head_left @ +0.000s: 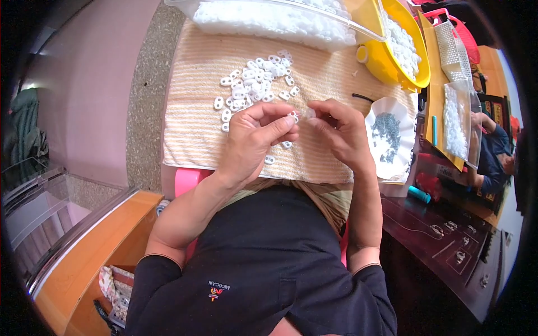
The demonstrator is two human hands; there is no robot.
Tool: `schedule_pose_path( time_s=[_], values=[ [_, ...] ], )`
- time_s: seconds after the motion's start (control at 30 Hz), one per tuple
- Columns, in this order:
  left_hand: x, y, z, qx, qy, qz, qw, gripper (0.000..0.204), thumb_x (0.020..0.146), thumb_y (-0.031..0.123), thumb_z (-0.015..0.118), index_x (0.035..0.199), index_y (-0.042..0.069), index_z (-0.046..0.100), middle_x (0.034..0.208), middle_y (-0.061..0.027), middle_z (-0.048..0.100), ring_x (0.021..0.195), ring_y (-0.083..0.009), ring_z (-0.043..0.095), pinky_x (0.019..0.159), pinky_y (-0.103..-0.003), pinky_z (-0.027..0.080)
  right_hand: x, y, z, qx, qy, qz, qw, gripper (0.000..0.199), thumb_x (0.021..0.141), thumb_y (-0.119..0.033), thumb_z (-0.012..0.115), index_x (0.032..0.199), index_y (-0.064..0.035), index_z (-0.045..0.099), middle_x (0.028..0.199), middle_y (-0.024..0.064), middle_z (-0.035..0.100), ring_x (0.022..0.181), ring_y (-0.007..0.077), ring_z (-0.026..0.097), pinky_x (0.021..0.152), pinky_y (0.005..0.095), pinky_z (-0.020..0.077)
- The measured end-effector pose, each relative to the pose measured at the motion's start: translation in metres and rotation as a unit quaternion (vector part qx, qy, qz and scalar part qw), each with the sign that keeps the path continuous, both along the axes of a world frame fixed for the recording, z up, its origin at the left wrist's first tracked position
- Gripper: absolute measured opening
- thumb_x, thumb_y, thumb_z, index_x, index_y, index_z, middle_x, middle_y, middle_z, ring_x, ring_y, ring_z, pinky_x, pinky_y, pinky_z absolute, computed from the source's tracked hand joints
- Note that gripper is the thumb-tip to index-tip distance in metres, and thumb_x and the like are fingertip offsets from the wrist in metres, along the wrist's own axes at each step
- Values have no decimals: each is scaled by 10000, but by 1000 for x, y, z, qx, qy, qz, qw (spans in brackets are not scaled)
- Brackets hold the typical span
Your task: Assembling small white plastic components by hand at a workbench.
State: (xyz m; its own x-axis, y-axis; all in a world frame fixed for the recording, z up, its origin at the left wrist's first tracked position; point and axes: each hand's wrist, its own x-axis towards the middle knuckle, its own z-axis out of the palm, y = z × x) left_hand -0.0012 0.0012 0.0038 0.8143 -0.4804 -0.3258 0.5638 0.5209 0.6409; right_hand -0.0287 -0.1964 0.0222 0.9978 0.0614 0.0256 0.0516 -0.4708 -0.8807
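My left hand (252, 134) is closed in a pinch on a small white plastic piece with holes (292, 116). Facing it, my right hand (348, 133) pinches a small translucent piece (308, 113), whose exact kind is too small to make out. The two pieces are almost fingertip to fingertip. Just beyond my left hand lies a loose pile of white oval plastic pieces (252, 84), each with two holes. A few more lie under and near my left fingers. Right of my right hand, a white fluted paper dish (376, 120) holds many tiny dark screw-like parts.
A striped towel (196, 123) covers the work surface. At the far edge stands a clear bin (370, 31) of white parts, beside a yellow basin (386, 70) of more. A thin black rod (362, 97) lies near the dish. Another person (493, 145) sits at the far right.
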Motion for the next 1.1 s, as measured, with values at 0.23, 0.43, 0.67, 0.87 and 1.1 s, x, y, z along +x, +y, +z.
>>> schedule_pose_path(
  time_s=[0.23, 0.43, 0.67, 0.87, 1.1],
  values=[
    [-2, -2, 2, 35, -5, -15, 999, 171, 879, 72, 655, 1020, -23, 641, 878, -91, 677, 761, -129, 647, 724, -257, 545, -7, 5, -6, 194, 95, -20, 976, 255, 856, -16, 673, 1103, 31, 635, 874, 27, 660, 755, 76, 607, 678, 207, 487],
    [-3, -2, 3, 45, -15, -22, 999, 172, 881, 80, 656, 1020, -21, 642, 882, -89, 681, 766, -122, 647, 721, -250, 540, -9, 4, -7, 232, 97, -14, 968, 275, 865, 9, 645, 1134, 48, 607, 900, 76, 673, 791, 134, 655, 712, 241, 524],
    [-3, -2, 3, 48, -22, -28, 998, 165, 877, 56, 653, 1017, -30, 639, 895, -101, 687, 772, -130, 653, 727, -247, 538, -11, 3, -12, 247, 102, -17, 964, 286, 869, 15, 636, 1149, 58, 593, 898, 105, 670, 786, 170, 664, 721, 274, 544],
    [-3, -2, 4, 58, -33, -37, 997, 169, 877, 38, 645, 1032, -27, 634, 922, -96, 677, 778, -131, 652, 738, -256, 557, -11, 4, -10, 284, 113, -29, 952, 302, 867, -8, 651, 1154, 64, 587, 888, 116, 667, 786, 184, 667, 727, 281, 548],
    [-4, -3, 3, 51, -35, -38, 997, 178, 873, 40, 646, 1034, -35, 632, 909, -97, 676, 776, -130, 650, 738, -260, 554, -12, 3, -10, 301, 115, -27, 946, 309, 866, -8, 651, 1161, 56, 589, 904, 117, 669, 782, 188, 668, 723, 290, 551]
  ],
)
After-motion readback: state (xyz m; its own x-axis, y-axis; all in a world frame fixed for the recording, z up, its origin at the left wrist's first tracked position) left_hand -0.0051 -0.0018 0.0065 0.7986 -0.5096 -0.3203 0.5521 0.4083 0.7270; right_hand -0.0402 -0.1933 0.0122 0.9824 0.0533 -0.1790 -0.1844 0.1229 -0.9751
